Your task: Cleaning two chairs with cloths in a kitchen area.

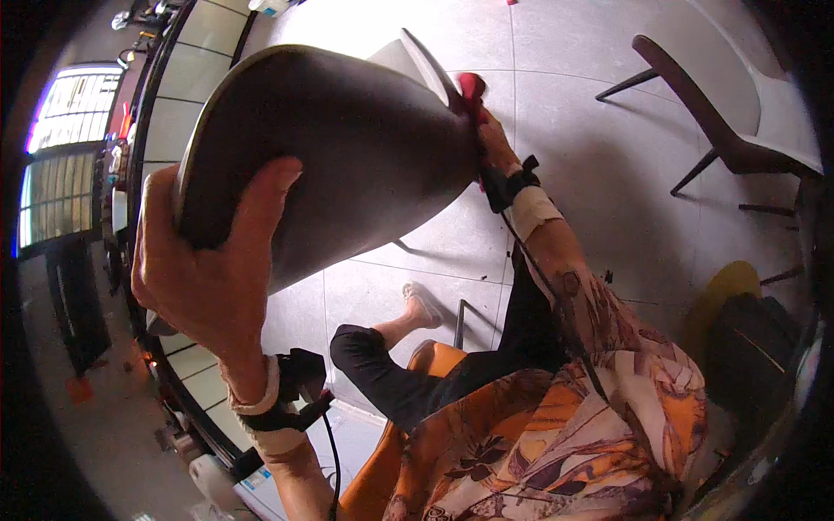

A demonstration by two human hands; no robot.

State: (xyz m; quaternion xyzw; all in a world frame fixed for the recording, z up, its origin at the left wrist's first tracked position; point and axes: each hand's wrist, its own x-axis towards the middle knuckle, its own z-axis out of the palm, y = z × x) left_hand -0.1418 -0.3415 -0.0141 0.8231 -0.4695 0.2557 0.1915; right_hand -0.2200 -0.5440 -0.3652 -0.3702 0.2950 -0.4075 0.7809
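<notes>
A dark, curved chair seat shell (pixel 365 137) is tilted up before me. My left hand (pixel 208 254) grips its rim at the left, the thumb lying on the dark face and the fingers behind the edge. At the shell's far right side, my right hand (pixel 496 140) is against a red cloth (pixel 472 91); its fingers are mostly hidden, so its hold is unclear. A pale, narrow chair part (pixel 427 65) rises just beyond the shell, near the cloth.
A white and dark chair (pixel 710 111) stands at the upper right. The grey tiled floor (pixel 554 104) bears small dark bits. Along the left runs a black-edged, pale-panelled surface (pixel 189 71). An orange chair (pixel 433 358) is beneath me; cables hang from both wrist straps.
</notes>
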